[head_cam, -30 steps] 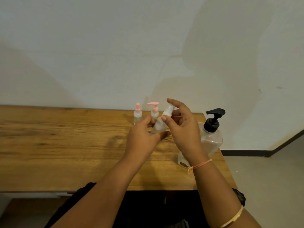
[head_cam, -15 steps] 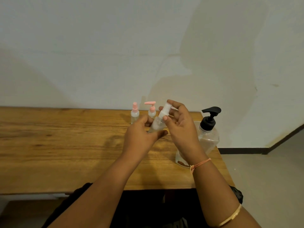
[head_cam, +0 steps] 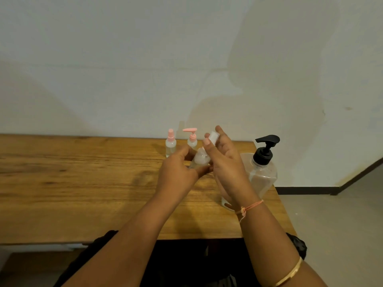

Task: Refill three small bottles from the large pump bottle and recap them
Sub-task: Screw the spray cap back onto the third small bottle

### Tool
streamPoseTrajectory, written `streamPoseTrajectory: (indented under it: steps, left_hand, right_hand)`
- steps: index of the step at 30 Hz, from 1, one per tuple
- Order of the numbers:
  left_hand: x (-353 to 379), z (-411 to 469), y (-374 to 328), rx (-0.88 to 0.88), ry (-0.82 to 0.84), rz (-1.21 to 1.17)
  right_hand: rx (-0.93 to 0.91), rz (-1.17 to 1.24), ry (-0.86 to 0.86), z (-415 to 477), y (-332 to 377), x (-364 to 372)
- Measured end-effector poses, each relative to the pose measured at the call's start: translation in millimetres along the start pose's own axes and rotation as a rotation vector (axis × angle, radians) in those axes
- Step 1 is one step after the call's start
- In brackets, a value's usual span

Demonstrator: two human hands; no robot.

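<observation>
- Small clear bottle [head_cam: 199, 160] lies tilted in the left hand [head_cam: 176, 172], thumb and fingers curled round its body; that forearm reaches forward over the wooden table [head_cam: 83, 183].
- Right hand [head_cam: 226, 162] stands upright just beside it, pinching a white cap [head_cam: 214, 137] between thumb and fingertips, above the bottle's neck.
- Beyond the left hand stand a pink spray bottle [head_cam: 171, 145] and a pink pump bottle [head_cam: 192, 140].
- Large pump bottle [head_cam: 264, 168] stands just behind the right hand.

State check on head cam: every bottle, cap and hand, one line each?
Held small bottle: tilted, gripped by left hand, cap apparently off.
White cap: pinched by right hand, above that bottle.
Pink spray bottle: upright, capped.
Pink pump bottle: upright, capped.
Large pump bottle: upright, pump on, partly full.
</observation>
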State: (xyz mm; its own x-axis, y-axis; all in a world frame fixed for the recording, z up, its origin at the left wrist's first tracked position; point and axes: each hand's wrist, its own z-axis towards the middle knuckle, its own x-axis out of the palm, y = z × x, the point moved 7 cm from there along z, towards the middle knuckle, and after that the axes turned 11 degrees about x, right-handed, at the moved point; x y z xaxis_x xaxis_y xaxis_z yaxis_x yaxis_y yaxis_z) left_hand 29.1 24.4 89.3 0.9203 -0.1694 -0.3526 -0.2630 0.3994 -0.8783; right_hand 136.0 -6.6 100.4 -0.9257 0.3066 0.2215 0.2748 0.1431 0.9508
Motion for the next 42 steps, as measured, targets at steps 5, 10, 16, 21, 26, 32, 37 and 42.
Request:
streamPoseTrajectory:
  steps: [5,10,16,21,26,32,37,42]
  left_hand:
    - [-2,-1,0,-0.005,-0.016,-0.002]
    - [1,-2,2,-0.001,-0.002,0.023]
    - [3,-1,0,-0.01,0.029,0.006]
    - [-3,1,0,-0.007,-0.015,0.006]
    - [0,-1,4,0.007,-0.006,0.054]
    - [1,1,3,-0.027,0.018,0.012]
    - [-1,0,1,-0.022,0.009,0.002]
    - [2,-2,4,-0.005,-0.008,0.052]
  right_hand:
    - [-0.056,0.033,0.038,0,9,-3]
    - [-0.144,-0.041,-0.174,-1,11,-11]
    - [-0.073,-0.031,-0.046,-2,5,-3]
    - [-0.046,0.011,0.103,1,7,-1]
    - [-0.142,-0.069,-0.152,0,10,-12]
    - [-0.015,0.034,0.021,1,1,-2]
    - [-0.04,0.024,0.103,1,5,-2]
    - [-0.127,-0.016,-0.111,-1,9,-8]
